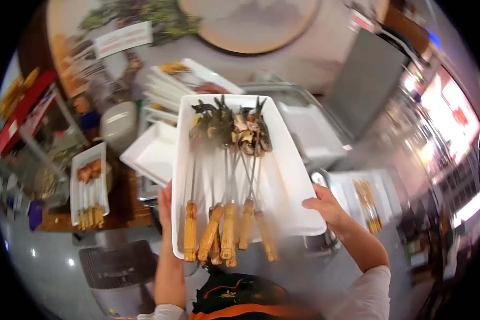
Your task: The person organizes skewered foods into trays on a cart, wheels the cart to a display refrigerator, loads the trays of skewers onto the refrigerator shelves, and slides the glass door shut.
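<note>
Between my two hands I hold a white tray (pixel 288 186), slightly tilted, out in front of my body. Several metal skewers with wooden handles (pixel 190 229) lie in it, their handles reaching over the near edge. Dark pieces of food, perhaps fish or frogs (pixel 232 128), are threaded on the far ends; blur hides the exact kind. My left hand (pixel 166 208) grips the tray's left side, with its fingers mostly hidden behind the wall. My right hand (pixel 328 207) closes on the right edge, thumb on top of the rim.
Stacked white trays (pixel 162 88) and a tilted white tray (pixel 152 149) stand behind on the left. Further left, a tray of skewers (pixel 90 184) rests on a wooden counter. On the right are a lidded metal container (pixel 309 128) and another white tray with wooden-handled skewers (pixel 367 205).
</note>
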Demonstrator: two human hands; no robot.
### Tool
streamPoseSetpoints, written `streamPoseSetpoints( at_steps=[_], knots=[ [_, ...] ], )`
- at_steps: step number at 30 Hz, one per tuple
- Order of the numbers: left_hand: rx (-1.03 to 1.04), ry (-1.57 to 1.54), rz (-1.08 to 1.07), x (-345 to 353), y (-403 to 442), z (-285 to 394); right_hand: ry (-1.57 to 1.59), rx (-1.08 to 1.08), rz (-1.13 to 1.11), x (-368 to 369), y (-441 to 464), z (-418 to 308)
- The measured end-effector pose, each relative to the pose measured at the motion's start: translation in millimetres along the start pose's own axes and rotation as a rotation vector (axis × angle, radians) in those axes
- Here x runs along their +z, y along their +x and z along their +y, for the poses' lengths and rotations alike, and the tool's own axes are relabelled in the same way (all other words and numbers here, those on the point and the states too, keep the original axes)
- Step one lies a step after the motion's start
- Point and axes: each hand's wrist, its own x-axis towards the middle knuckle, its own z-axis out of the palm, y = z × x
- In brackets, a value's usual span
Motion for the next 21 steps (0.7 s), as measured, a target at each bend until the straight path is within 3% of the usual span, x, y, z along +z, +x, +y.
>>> streamPoseSetpoints(
  at_steps=[4,5,6,8,10,12,13,14,16,17,19,21],
  knots=[
    [-0.373,0.167,-0.104,100.1,7.0,-76.2,-0.049,0.010,0.046,-120.2,-76.3,41.7],
    [-0.371,0.218,-0.081,-11.1,55.9,15.0,-0.060,-0.050,0.024,7.0,10.8,23.7],
    [-0.505,0.279,-0.168,14.4,57.4,-24.0,-0.033,-0.032,0.125,-21.3,-29.6,37.8],
    [-0.709,0.192,-0.155,93.9,21.3,-121.2,-0.130,-0.024,0.100,-142.4,-90.6,82.5],
    [-0.673,0.179,-0.221,132.4,-5.5,-218.5,-0.115,0.025,0.176,-218.5,-139.5,114.7],
    [-0.664,0.088,-0.237,126.3,-9.8,-282.9,-0.808,-0.055,0.488,-245.4,-155.0,133.6],
    [-0.662,0.104,-0.210,140.5,-22.9,-309.0,-1.028,-0.301,0.722,-249.6,-171.3,139.6],
    [-0.710,0.187,-0.306,125.2,-20.0,-295.1,-1.037,-0.298,0.718,-217.7,-169.5,138.4],
    [-0.677,0.145,-0.193,158.0,-39.2,-343.4,-1.211,-0.477,0.843,-227.3,-196.2,146.0],
    [-0.679,0.111,-0.170,162.7,-45.8,-359.0,-1.217,-0.477,0.841,-222.0,-203.2,151.7],
    [-0.717,0.102,-0.161,154.5,-33.3,-390.3,-1.130,-0.103,0.683,-205.7,-202.7,165.9],
    [-0.707,0.121,-0.181,172.2,-40.4,-398.3,-1.081,-0.116,0.723,-212.3,-199.7,187.0]
  ],
)
